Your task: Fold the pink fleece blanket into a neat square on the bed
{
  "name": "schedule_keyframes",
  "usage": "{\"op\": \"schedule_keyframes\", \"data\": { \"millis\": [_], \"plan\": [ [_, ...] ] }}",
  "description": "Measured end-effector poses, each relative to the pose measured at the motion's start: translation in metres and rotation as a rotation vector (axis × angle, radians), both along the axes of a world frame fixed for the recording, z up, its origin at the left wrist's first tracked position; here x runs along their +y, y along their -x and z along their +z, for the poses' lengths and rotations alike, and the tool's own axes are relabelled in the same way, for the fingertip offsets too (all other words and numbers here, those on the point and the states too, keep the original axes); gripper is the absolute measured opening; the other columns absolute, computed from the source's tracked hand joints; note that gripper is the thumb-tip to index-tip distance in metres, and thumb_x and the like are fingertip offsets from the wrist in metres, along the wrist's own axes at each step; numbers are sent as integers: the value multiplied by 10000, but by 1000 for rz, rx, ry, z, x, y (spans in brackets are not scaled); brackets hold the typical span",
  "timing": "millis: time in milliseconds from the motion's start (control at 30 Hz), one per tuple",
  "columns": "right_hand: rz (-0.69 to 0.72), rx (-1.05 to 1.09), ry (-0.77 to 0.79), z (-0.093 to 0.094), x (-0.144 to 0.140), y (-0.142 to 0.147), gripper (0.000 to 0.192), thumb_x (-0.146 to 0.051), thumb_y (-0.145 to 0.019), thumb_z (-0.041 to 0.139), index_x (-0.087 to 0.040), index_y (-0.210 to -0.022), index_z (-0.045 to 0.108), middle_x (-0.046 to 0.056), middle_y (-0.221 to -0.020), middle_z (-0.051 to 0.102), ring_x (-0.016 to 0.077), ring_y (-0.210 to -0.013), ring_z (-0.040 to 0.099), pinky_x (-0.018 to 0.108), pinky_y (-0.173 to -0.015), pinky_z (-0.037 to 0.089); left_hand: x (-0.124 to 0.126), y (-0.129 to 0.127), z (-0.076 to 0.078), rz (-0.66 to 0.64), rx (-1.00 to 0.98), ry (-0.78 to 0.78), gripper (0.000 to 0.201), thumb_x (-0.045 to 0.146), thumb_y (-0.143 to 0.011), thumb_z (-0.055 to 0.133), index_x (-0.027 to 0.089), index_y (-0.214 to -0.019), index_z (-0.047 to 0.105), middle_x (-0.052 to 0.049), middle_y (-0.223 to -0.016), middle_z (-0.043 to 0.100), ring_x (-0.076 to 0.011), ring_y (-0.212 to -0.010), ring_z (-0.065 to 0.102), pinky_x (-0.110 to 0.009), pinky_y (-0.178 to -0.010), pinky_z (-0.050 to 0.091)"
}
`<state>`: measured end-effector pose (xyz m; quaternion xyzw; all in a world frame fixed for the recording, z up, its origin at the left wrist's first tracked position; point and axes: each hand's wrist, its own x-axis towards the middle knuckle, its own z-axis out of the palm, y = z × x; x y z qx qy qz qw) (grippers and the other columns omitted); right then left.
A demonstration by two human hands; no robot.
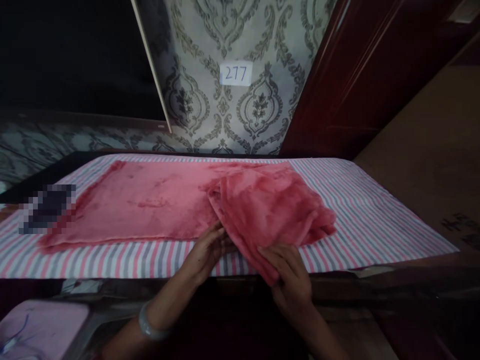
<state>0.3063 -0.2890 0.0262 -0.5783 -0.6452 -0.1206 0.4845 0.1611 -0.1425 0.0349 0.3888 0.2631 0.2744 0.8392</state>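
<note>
A white label (236,74) on the patterned far wall (210,100) reads "277". Below it, a pink plush cloth (157,200) lies on the surface, which is covered by a striped sheet (360,215); the cloth's right part is folded over into a bunched heap. The left hand (207,251), fingers loosely curled, touches the cloth's near edge beside the fold. The right hand (290,277) pinches the folded corner hanging over the near edge. A pale bangle (149,326) circles the left wrist.

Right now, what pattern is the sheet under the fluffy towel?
Pink, grey and white striped cotton sheet, clearest in the head view.
</note>
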Motion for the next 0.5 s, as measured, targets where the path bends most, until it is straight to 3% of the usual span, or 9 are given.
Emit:
{"op": "schedule_keyframes", "data": {
  "millis": [100,167,233,300,400,500],
  "plan": [
    [5,7,-6,1,-8,-6,535,-56,-888,494,-290,-1361,583,70,-1022,681,243,-937,619,411,-795,535,37,-4,2,223,149,-270,624,395,-751,730,222,-1314,525,-104,-1178,665,-242,-930,668,-386,-818,526],
    [-3,13,-13,-2,-12,-8,555,-48,-876,478,-301,-1358,585,68,-1017,683,243,-937,630,409,-785,551,66,-10,3,359,326,-594,627,319,-755,700,231,-1342,497,-115,-1335,573,-263,-1099,612,-397,-909,499],
    [-15,22,-6,-6,-14,-10,573,-46,-864,471,-313,-1358,584,66,-1017,686,247,-938,638,412,-780,565,93,-18,5,356,558,-982,574,191,-717,667,198,-1280,551,-130,-1379,532,-294,-1245,514,-427,-1035,422],
    [-26,32,2,-11,-16,-11,582,-52,-857,464,-320,-1360,582,69,-1032,689,255,-944,647,426,-782,577,114,-28,8,213,783,-1256,457,107,-688,626,166,-1141,631,-152,-1286,585,-328,-1264,479,-478,-1083,357],
    [-34,35,2,-16,-17,-13,582,-67,-855,461,-329,-1361,582,69,-1045,694,262,-947,661,435,-782,591,130,-43,13,59,880,-1359,250,99,-687,623,178,-916,682,-159,-1127,649,-354,-1171,524,-512,-1042,361],
    [-21,19,-6,-16,-17,-16,577,-83,-870,455,-334,-1377,569,64,-1031,699,256,-934,674,413,-759,602,140,-54,19,78,791,-1344,130,126,-653,668,205,-756,666,-133,-1017,681,-325,-1089,569,-445,-1000,394]
  ]
}}
